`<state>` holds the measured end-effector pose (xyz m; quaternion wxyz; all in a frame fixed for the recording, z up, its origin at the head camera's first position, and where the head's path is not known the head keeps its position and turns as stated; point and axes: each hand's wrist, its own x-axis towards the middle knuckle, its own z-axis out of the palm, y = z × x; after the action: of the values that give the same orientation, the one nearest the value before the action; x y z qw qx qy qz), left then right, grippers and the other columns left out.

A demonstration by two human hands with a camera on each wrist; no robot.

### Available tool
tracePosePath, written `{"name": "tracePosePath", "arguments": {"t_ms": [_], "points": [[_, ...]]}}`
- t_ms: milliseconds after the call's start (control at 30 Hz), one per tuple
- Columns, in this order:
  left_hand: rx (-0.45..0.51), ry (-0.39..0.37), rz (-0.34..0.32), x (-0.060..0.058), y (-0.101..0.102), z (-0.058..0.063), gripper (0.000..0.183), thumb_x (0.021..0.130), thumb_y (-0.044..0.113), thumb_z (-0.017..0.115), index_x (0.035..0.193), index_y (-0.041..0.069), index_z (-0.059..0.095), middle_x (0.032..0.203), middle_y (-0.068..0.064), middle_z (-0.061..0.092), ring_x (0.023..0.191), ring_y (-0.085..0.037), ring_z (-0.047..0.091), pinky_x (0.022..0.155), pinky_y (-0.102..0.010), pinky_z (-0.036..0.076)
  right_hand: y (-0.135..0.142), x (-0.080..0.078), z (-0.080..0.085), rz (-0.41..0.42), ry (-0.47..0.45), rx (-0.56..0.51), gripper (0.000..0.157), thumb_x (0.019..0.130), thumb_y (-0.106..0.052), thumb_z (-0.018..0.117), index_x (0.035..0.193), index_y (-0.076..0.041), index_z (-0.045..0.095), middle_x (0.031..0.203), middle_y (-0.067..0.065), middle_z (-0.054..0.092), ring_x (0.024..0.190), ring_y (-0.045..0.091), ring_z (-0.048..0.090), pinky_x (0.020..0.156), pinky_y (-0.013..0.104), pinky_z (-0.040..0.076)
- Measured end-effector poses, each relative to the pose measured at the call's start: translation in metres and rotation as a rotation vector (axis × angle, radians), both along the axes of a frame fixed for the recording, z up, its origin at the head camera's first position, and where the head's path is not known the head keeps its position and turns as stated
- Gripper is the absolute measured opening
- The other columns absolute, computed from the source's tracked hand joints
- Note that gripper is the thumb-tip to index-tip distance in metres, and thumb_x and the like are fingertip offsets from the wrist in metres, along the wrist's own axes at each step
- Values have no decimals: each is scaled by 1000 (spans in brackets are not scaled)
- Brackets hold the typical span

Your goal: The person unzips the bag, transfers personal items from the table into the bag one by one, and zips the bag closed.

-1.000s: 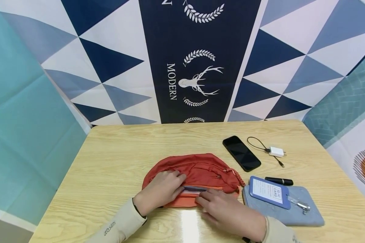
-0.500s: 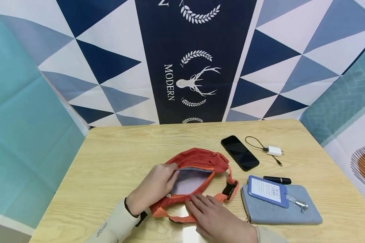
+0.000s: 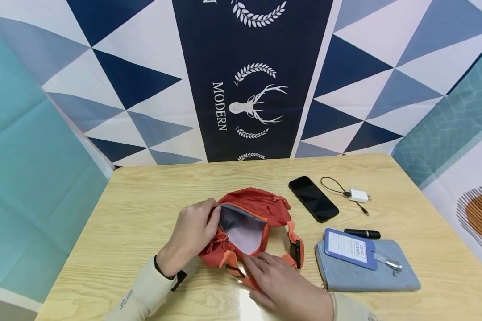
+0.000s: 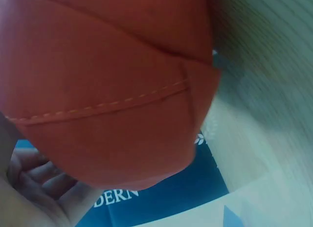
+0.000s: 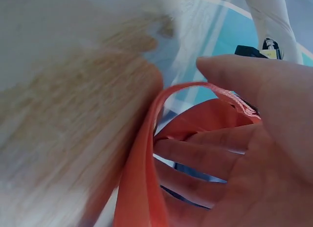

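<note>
A red waist bag [image 3: 251, 203] lies on the wooden table with its zipped mouth spread wide, baring a grey and pale lining. At the left end of the mouth, my left hand [image 3: 193, 229] grips the bag's edge between thumb and fingers. The bag's red fabric [image 4: 112, 85] fills much of the left wrist view. My right hand [image 3: 283, 281] touches the near side of the bag with fairly straight fingers, its thumb held apart. An orange strap [image 5: 146, 173] loops in front of those fingers in the right wrist view. A black buckle [image 3: 295, 252] hangs on the strap at the right.
Right of the bag lies a black phone [image 3: 313, 199], with a white charger [image 3: 358, 195] and dark cable beyond it. Nearer, a blue wallet [image 3: 369, 278] carries a blue card holder [image 3: 351, 249] with a clip; a black tube [image 3: 362, 233] lies behind it.
My left hand has pulled the bag's mouth from a narrow slit to a wide opening and turned the bag. The strap and buckle have come into view on the near side.
</note>
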<state>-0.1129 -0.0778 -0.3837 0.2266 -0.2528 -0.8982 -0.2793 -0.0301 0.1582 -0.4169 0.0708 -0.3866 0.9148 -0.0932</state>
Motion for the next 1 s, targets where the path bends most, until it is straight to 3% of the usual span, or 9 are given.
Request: {"name": "tracePosePath", "arguments": {"t_ms": [100, 233, 467, 633, 733, 833, 1000], "points": [[18, 24, -25, 1, 2, -1, 14, 95, 7, 62, 81, 10, 62, 65, 5, 56, 53, -6, 50, 48, -22, 41, 0, -2, 1, -1, 22, 1, 61, 103, -51, 45, 147, -9, 46, 127, 6, 62, 114, 22, 59, 93, 42, 51], [-28, 42, -97, 6, 7, -3, 10, 96, 10, 61, 86, 11, 65, 73, 5, 61, 61, -6, 57, 54, -24, 48, 1, -2, -1, 34, 102, 7, 61, 101, -50, 51, 142, -5, 51, 129, 9, 60, 118, 23, 57, 96, 42, 48], [-103, 45, -222, 17, 18, -3, 10, 97, 13, 62, 87, 12, 66, 75, 6, 61, 61, -5, 56, 55, -23, 49, 3, -2, -10, 94, 209, -2, 77, 94, -47, 62, 151, 0, 36, 156, 18, 35, 145, 31, 32, 112, 45, 36], [-106, 61, -306, 23, 21, -2, 11, 97, 12, 60, 90, 11, 67, 80, 5, 64, 66, -4, 60, 58, -23, 51, 4, -7, -15, 79, 242, 51, 87, 85, -48, 70, 151, -1, 38, 155, 17, 38, 143, 32, 35, 112, 46, 35], [-96, 75, -291, 24, 20, -1, 10, 97, 12, 61, 89, 11, 67, 78, 5, 63, 63, -4, 59, 56, -22, 50, 6, -9, -15, 74, 183, 100, 81, 89, -52, 65, 151, -5, 41, 153, 15, 42, 141, 32, 38, 110, 45, 37], [-81, 87, -224, 22, 19, 0, 11, 97, 12, 62, 86, 13, 66, 75, 6, 62, 59, -5, 57, 53, -23, 48, 7, -10, -13, 68, 125, 109, 73, 95, -56, 57, 148, -8, 45, 150, 14, 46, 139, 31, 42, 109, 44, 39], [-44, 114, -119, 16, 13, 4, 14, 97, 12, 61, 84, 12, 65, 71, 5, 62, 57, -6, 57, 50, -24, 46, 9, -12, -8, 69, 85, 44, 67, 97, -56, 54, 144, -7, 52, 146, 15, 50, 136, 30, 46, 108, 44, 40]]}}
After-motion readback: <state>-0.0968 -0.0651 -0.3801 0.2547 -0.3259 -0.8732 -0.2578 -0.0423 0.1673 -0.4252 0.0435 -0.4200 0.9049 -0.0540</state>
